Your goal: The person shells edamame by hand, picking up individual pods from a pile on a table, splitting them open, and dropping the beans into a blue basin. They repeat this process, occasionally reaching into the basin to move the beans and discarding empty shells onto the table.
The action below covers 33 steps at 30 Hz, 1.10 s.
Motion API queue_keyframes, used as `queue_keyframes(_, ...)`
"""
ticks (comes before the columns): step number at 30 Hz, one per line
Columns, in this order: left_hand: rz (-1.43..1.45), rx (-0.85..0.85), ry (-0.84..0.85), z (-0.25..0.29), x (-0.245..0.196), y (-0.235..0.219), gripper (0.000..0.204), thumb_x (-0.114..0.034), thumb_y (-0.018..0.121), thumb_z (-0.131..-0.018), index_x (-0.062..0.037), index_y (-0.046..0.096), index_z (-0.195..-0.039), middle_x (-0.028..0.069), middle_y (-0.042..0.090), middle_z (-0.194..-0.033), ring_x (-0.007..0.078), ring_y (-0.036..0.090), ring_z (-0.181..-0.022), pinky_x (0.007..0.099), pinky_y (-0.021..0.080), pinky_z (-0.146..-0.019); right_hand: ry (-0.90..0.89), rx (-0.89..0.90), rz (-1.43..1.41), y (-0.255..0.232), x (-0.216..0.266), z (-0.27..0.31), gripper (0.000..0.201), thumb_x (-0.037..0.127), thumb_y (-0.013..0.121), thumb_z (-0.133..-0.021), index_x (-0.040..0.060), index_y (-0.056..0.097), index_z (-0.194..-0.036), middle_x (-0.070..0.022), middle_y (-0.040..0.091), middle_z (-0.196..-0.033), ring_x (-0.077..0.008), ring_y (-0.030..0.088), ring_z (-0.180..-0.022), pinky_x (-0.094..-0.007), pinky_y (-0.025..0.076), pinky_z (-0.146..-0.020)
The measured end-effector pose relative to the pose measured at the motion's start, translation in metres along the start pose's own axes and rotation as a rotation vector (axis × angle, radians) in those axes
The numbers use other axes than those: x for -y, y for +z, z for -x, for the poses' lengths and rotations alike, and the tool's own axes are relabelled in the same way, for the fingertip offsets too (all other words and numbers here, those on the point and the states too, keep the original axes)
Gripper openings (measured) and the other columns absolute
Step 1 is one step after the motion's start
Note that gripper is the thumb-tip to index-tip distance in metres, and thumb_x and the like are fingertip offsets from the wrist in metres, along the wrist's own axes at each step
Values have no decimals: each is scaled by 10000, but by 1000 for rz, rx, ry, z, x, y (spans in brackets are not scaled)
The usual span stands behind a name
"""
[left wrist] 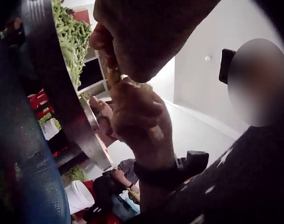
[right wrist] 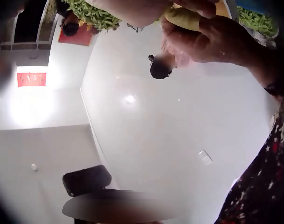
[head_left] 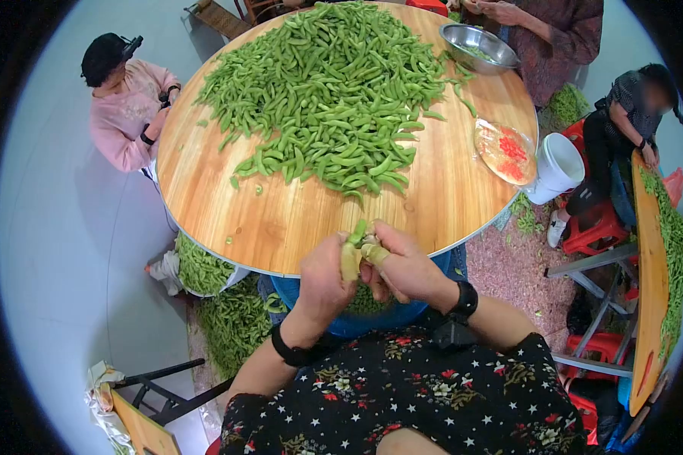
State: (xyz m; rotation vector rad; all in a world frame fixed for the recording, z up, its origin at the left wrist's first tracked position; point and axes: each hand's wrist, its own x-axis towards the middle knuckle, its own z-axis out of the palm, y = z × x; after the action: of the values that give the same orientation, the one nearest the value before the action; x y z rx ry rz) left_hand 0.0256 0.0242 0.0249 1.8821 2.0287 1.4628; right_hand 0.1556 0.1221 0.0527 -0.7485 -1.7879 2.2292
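Note:
Just over the near edge of the round wooden table (head_left: 281, 220), my left hand (head_left: 322, 273) and right hand (head_left: 406, 269) meet at the fingertips. Between them they pinch a green soybean pod (head_left: 359, 230), partly hidden by the fingers. Each thumb wears a yellowish cover, the left thumb cover (head_left: 349, 262) upright and the right thumb cover (head_left: 374, 255) tilted. The right wrist view shows the left thumb's cover (right wrist: 183, 18) close up. Beneath the hands is a blue basket (head_left: 349, 326) with shelled green beans in it.
A large heap of soybean pods (head_left: 334, 91) covers the table's far part. A steel bowl (head_left: 478, 47), a plastic-covered plate (head_left: 506, 152) and a white bucket (head_left: 558, 167) are at the right. More pods (head_left: 239, 326) lie lower left. Other people sit or stand around the table.

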Motion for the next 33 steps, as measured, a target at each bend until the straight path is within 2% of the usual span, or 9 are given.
queue_keyframes(1,94,-38,-129,3,2,4,191,-80,551,-857,20,559,-1019,192,615,-821,372,609,-715,396,490,-619,0,0,-2,1,0,0,133,192,404,-987,75,462,-1012,-41,562,-695,-122,540,-445,-240,398,-374)
queue_keyframes(7,-87,-26,-92,4,12,9,196,-99,580,-830,-2,543,-996,197,591,-816,402,591,-770,423,477,-648,4,44,156,-12,-5,-5,181,239,504,-950,67,454,-972,-40,565,-719,-103,508,-446,-228,381,-382)
queue_keyframes(9,-134,5,-70,2,8,6,200,-83,582,-814,-1,543,-993,195,583,-814,399,587,-769,425,475,-647,-288,-232,471,-17,-17,-10,245,266,614,-885,65,478,-912,-30,553,-728,-112,516,-534,-261,412,-467)
queue_keyframes(10,-181,36,-46,1,7,5,207,-66,584,-798,0,542,-990,193,575,-811,397,584,-767,428,473,-645,-290,-237,473,-18,-16,-11,245,266,614,-885,65,478,-912,-30,553,-728,-112,516,-534,-261,412,-467)
queue_keyframes(12,-171,48,20,1,13,4,221,-51,584,-779,1,544,-990,192,573,-814,393,581,-760,430,471,-643,-498,-227,530,-19,-9,-14,352,331,659,-842,20,508,-911,-135,551,-731,-282,585,-718,-395,437,-623)
queue_keyframes(16,-107,83,59,-1,8,0,258,-19,579,-741,4,551,-997,190,573,-818,387,578,-751,434,470,-640,-498,-219,745,-21,-10,-17,338,289,672,-815,7,509,-910,-193,537,-758,-380,557,-731,-421,441,-619)
queue_keyframes(23,-181,50,52,-2,-2,0,236,-36,570,-774,6,562,-1005,191,575,-804,382,579,-739,437,470,-625,-799,-271,836,-10,-23,-26,224,104,587,-777,-13,465,-923,-212,508,-841,-409,538,-736,-454,465,-653)
queue_keyframes(30,-91,129,-31,-7,-6,-4,160,-69,546,-843,-2,570,-986,199,576,-767,396,580,-714,443,470,-613,-786,-217,812,-8,-27,-32,195,61,547,-773,-21,466,-930,-211,509,-846,-410,539,-722,-463,460,-632)
queue_keyframes(33,4,109,-44,-8,-5,-7,156,-65,530,-859,5,578,-990,208,598,-803,395,599,-750,433,485,-646,-772,-222,594,-8,-16,-30,164,47,540,-765,-10,484,-908,-212,518,-814,-409,538,-716,-449,450,-619)
